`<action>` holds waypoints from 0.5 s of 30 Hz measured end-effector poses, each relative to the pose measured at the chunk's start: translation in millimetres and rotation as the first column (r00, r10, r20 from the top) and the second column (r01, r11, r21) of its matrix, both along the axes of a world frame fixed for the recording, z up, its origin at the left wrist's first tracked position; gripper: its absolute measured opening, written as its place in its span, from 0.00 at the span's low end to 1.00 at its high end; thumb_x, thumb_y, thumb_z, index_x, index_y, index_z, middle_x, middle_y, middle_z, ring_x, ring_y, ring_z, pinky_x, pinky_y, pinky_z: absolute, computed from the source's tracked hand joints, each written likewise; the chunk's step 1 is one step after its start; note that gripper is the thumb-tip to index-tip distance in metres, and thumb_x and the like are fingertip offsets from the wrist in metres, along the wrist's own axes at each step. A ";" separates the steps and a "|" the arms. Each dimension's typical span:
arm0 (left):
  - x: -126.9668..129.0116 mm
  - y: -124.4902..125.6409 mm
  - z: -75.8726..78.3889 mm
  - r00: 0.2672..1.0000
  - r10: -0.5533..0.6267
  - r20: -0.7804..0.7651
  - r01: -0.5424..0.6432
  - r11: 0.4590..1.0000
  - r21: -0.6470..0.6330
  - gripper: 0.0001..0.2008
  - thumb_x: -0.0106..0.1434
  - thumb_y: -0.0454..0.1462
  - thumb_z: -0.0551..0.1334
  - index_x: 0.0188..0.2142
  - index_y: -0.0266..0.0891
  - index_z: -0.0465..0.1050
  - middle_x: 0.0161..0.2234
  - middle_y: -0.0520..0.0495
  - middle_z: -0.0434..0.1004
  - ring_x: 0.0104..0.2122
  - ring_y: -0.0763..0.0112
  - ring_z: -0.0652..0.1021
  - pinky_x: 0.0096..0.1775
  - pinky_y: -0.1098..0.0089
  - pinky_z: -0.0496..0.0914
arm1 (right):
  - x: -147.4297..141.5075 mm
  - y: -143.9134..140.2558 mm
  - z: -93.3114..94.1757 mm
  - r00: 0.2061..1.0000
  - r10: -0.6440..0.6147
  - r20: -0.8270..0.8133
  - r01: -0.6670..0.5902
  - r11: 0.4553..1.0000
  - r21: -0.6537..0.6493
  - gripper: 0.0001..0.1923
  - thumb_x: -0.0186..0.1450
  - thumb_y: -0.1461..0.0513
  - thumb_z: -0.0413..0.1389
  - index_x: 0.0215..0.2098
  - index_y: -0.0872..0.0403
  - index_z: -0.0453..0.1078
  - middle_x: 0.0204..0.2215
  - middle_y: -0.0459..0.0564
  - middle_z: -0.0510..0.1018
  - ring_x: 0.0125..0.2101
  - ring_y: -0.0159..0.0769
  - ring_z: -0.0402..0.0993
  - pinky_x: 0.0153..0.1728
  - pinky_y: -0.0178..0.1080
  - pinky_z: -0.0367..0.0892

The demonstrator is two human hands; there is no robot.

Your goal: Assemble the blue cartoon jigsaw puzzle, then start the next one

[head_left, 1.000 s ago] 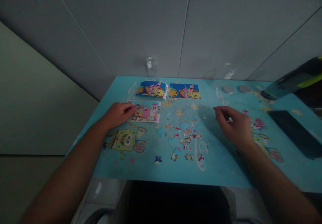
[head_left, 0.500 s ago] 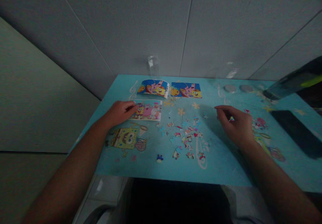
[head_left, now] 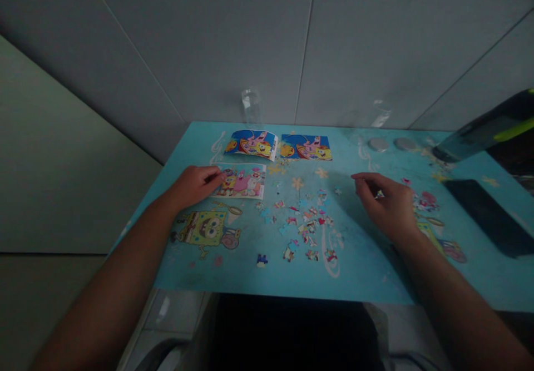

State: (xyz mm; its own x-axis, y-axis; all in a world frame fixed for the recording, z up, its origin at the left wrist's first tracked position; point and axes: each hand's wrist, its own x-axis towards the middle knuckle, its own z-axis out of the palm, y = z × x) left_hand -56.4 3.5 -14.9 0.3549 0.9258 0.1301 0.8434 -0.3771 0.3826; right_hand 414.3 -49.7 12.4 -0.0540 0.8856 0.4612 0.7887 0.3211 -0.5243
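Observation:
At the left edge of a pink-and-blue cartoon picture card (head_left: 244, 181), my left hand (head_left: 196, 184) rests on the tabletop with thumb and fingers closed over the card's side. Loose jigsaw puzzle pieces (head_left: 308, 226) lie scattered between my hands. One dark blue piece (head_left: 262, 260) sits apart, nearer the front edge. My right hand (head_left: 387, 201) is held to the right of the pieces, thumb and forefinger close together and the other fingers curled. Something small and pale shows in the gap of that hand; I cannot make out what it is.
Behind are a curled blue picture card (head_left: 252, 144) and a flat one (head_left: 306, 147). A clear container (head_left: 251, 107) stands by the wall. On the right are two round grey lids (head_left: 378, 144), a dark phone-like slab (head_left: 488, 215) and a bottle (head_left: 471, 132). The table (head_left: 200, 276) has cartoon prints.
The whole view has shifted slightly. Both hands keep nearly the same pose and place, and the pieces and cards lie as before.

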 end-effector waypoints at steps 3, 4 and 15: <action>-0.3 0.1 -0.4 1.000 0.005 -0.001 -0.005 1.000 0.001 0.20 0.71 0.49 0.55 0.28 0.38 0.70 0.22 0.55 0.68 0.23 0.74 0.68 0.29 0.72 0.58 | -0.5 0.3 0.4 1.000 0.001 0.004 -0.001 1.000 -0.004 0.12 0.69 0.58 0.56 0.44 0.54 0.79 0.26 0.46 0.77 0.24 0.33 0.70 0.28 0.37 0.65; -0.3 0.1 -0.4 1.000 0.004 -0.004 -0.004 1.000 0.002 0.20 0.71 0.49 0.54 0.28 0.38 0.70 0.22 0.55 0.68 0.23 0.74 0.68 0.29 0.72 0.58 | -0.6 0.3 0.7 1.000 0.000 0.004 0.000 1.000 -0.005 0.12 0.69 0.58 0.56 0.44 0.54 0.79 0.26 0.46 0.77 0.24 0.33 0.70 0.28 0.37 0.65; -0.8 0.5 -1.9 1.000 0.013 -0.005 -0.013 1.000 0.002 0.21 0.71 0.49 0.54 0.27 0.39 0.68 0.21 0.54 0.68 0.23 0.73 0.68 0.29 0.71 0.58 | -0.3 0.3 1.4 1.000 0.006 0.021 -0.005 1.000 -0.011 0.12 0.69 0.59 0.56 0.44 0.54 0.79 0.25 0.46 0.78 0.24 0.33 0.70 0.29 0.37 0.65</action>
State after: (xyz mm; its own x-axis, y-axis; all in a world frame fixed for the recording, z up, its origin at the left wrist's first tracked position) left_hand -57.3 4.0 -16.8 0.3432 0.9302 0.1300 0.8502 -0.3666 0.3778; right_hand 414.0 -49.4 13.8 -0.0685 0.8903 0.4501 0.7978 0.3198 -0.5111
